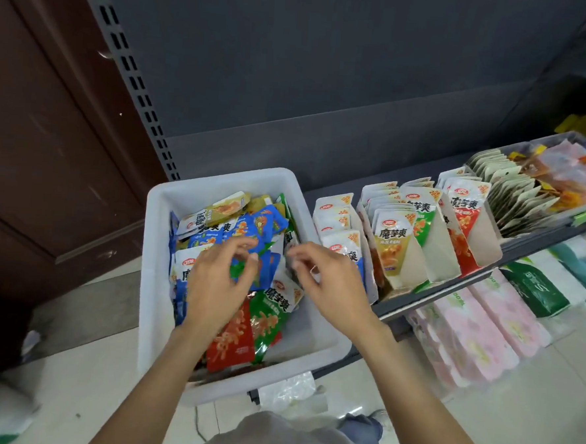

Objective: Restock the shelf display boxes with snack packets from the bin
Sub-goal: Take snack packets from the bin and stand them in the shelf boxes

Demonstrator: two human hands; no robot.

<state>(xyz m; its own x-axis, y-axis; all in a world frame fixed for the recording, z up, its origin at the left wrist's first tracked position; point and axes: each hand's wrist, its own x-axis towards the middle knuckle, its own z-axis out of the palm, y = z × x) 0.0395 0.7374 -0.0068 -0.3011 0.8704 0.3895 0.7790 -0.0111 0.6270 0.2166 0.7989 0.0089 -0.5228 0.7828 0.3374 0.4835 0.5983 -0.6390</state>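
Note:
A white plastic bin [160, 234] stands on the dark shelf [445, 286], filled with loose snack packets in blue, green, red and yellow. My left hand [217, 279] hovers over the pile with its fingers curled, and a blue packet [263, 269] lies just beyond its fingertips; whether it pinches that packet is unclear. My right hand [326, 278] reaches in at the bin's right wall, fingers loosely bent, with nothing seen in it. To the right stand several cardboard display boxes: blue [343, 245], yellow [394, 252], green [431, 230] and red [466, 225].
A clear tray [540, 189] of pale and orange packets sits further right on the shelf. Below, pink tissue packs [477, 329] and a green bag [538, 288] lie on the floor level. A slotted shelf upright [135, 85] and a brown door [43, 138] stand to the left.

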